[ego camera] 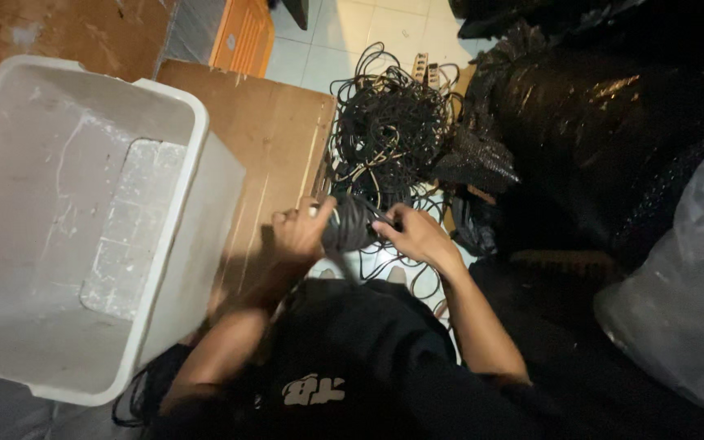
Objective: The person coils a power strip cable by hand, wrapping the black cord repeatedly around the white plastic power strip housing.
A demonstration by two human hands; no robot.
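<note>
Both hands are gripping a coiled bundle of black cable (350,224) above the floor: the left hand (299,232) is curling around its left end, the right hand (417,236) is pinching its right side, just below the tangled cable pile (389,130), beside a white plastic bin (83,220).

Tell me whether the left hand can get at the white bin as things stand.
Probably yes. The left hand is closed on the coiled black cable bundle, so it is occupied, but the white bin sits just beside it with nothing in between.
</note>
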